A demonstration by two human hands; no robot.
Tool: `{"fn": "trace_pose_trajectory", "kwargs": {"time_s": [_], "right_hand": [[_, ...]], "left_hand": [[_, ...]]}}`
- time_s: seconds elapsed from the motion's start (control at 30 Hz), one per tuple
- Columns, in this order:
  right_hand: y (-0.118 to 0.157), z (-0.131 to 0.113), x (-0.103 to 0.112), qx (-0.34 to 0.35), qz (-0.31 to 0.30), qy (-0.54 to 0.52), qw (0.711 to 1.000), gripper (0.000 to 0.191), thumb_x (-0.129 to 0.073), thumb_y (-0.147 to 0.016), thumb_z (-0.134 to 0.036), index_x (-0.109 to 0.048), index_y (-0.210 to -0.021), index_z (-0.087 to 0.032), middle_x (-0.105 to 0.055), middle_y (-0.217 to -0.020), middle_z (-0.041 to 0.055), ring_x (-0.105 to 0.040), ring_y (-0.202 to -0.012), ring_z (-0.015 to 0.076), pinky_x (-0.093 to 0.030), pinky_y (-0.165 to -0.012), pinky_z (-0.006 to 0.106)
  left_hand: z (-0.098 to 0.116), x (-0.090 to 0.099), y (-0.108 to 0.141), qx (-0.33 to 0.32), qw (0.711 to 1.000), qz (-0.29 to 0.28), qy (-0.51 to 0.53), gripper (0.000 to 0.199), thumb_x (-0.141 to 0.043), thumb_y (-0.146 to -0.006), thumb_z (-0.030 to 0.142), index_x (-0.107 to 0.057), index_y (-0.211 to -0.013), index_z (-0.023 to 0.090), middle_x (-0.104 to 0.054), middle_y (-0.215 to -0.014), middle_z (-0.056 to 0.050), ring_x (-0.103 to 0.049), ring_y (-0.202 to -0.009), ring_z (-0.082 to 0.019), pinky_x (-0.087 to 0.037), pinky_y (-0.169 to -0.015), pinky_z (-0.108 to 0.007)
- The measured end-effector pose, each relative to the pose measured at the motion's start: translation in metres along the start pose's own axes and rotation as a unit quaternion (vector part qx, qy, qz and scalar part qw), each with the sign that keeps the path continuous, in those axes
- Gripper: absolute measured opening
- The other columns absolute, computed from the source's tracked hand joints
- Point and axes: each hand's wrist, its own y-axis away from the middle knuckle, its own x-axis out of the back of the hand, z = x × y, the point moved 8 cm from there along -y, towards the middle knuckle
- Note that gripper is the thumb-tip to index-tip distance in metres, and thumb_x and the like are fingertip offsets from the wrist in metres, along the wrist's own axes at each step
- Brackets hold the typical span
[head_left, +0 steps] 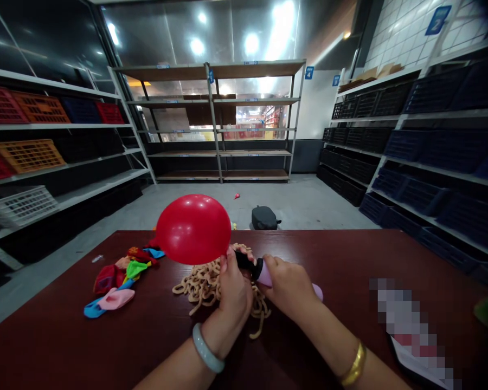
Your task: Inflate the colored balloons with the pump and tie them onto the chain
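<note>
A round, inflated red balloon [193, 229] rises from my left hand [235, 284], whose fingers pinch around its neck. Closed on the lilac barrel of a hand balloon pump [265, 275] is my right hand [289, 286]. The pump's black front end points into my left hand, and some left fingers wrap behind it. Where balloon and nozzle meet is hidden by my fingers. Beneath both hands lies a tangled heap of tan, cord-like strands [201, 284]. Several flat, colourful uninflated balloons [117, 299] lie to the left on the dark red table [179, 352].
A pixelated flat item [415, 330] lies at the table's right. Beyond the table, a dark grey bag-like object [264, 218] and a small red item [237, 196] are on the floor. Shelves with crates [30, 154] line the left; dark crates [418, 195] fill the right racks.
</note>
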Motion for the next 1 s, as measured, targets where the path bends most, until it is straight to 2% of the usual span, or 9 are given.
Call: {"fn": "trace_pose_trajectory", "kwargs": {"time_s": [0.27, 0.37, 0.47, 0.53, 0.67, 0.73, 0.87, 1.0], "right_hand": [[0.002, -0.003, -0.001, 0.007, 0.0, -0.02, 1.0, 0.032, -0.058, -0.082, -0.038, -0.049, -0.108, -0.021, -0.066, -0.095, 0.0064, -0.065, -0.085, 0.0228, -0.041, -0.066, 0.029], [0.0, -0.003, -0.001, 0.011, -0.002, -0.022, 1.0, 0.033, -0.058, -0.083, -0.041, -0.049, -0.108, -0.022, -0.067, -0.096, 0.0057, -0.065, -0.085, 0.0222, -0.041, -0.067, 0.029], [-0.001, 0.0, -0.001, 0.011, -0.007, -0.015, 1.0, 0.038, -0.055, -0.084, -0.049, -0.05, -0.109, -0.021, -0.067, -0.098, 0.007, -0.065, -0.086, 0.0228, -0.042, -0.067, 0.03], [-0.001, 0.002, -0.001, 0.017, -0.018, -0.012, 1.0, 0.04, -0.054, -0.085, -0.052, -0.051, -0.11, -0.021, -0.067, -0.1, 0.0082, -0.064, -0.089, 0.0231, -0.043, -0.07, 0.03], [-0.002, 0.011, 0.001, 0.015, -0.016, -0.001, 1.0, 0.049, -0.054, -0.085, -0.056, -0.048, -0.118, -0.021, -0.066, -0.105, 0.0093, -0.064, -0.09, 0.0234, -0.043, -0.07, 0.031], [-0.003, 0.013, 0.002, 0.022, -0.005, 0.006, 1.0, 0.053, -0.054, -0.084, -0.058, -0.046, -0.121, -0.021, -0.065, -0.105, 0.0086, -0.063, -0.088, 0.0233, -0.042, -0.068, 0.031], [-0.003, 0.018, 0.004, 0.028, 0.014, 0.024, 0.999, 0.054, -0.055, -0.084, -0.056, -0.044, -0.122, -0.019, -0.065, -0.103, 0.0083, -0.063, -0.084, 0.023, -0.04, -0.064, 0.03], [-0.003, 0.021, 0.005, 0.023, 0.009, 0.039, 0.999, 0.053, -0.056, -0.084, -0.052, -0.043, -0.123, -0.018, -0.065, -0.102, 0.0095, -0.062, -0.083, 0.0229, -0.04, -0.064, 0.03]], "left_hand": [[0.006, -0.001, -0.005, 0.025, 0.999, -0.022, -0.011, 0.019, -0.065, -0.08, 0.03, -0.051, -0.081, 0.017, -0.054, -0.074, 0.0, -0.054, -0.064, -0.011, -0.046, -0.063, -0.026], [0.016, 0.001, -0.015, 0.014, 1.0, -0.013, -0.022, 0.022, -0.067, -0.079, 0.031, -0.05, -0.08, 0.017, -0.055, -0.072, 0.0, -0.054, -0.061, -0.012, -0.045, -0.058, -0.026], [0.039, 0.004, -0.031, -0.018, 0.999, -0.01, -0.03, 0.019, -0.064, -0.081, 0.029, -0.049, -0.079, 0.018, -0.054, -0.071, 0.0, -0.053, -0.059, -0.013, -0.043, -0.055, -0.026], [0.059, 0.008, -0.043, -0.035, 0.999, -0.01, -0.039, 0.014, -0.055, -0.087, 0.026, -0.048, -0.078, 0.018, -0.052, -0.069, -0.001, -0.052, -0.058, -0.013, -0.042, -0.054, -0.025], [0.098, 0.018, -0.068, -0.087, 0.994, 0.001, -0.065, 0.018, -0.04, -0.093, 0.024, -0.045, -0.077, 0.017, -0.05, -0.066, 0.0, -0.05, -0.058, -0.013, -0.042, -0.054, -0.026], [0.109, 0.018, -0.076, -0.108, 0.992, -0.014, -0.063, 0.018, -0.038, -0.093, 0.024, -0.043, -0.077, 0.017, -0.048, -0.066, 0.001, -0.048, -0.057, -0.012, -0.039, -0.052, -0.024], [0.105, 0.013, -0.074, -0.123, 0.99, -0.049, -0.048, 0.017, -0.039, -0.094, 0.026, -0.042, -0.08, 0.017, -0.047, -0.068, 0.002, -0.047, -0.059, -0.011, -0.036, -0.053, -0.023], [0.075, 0.003, -0.058, -0.111, 0.991, -0.066, -0.043, 0.017, -0.039, -0.096, 0.027, -0.043, -0.082, 0.018, -0.049, -0.068, 0.001, -0.049, -0.061, -0.012, -0.037, -0.056, -0.024]]}}
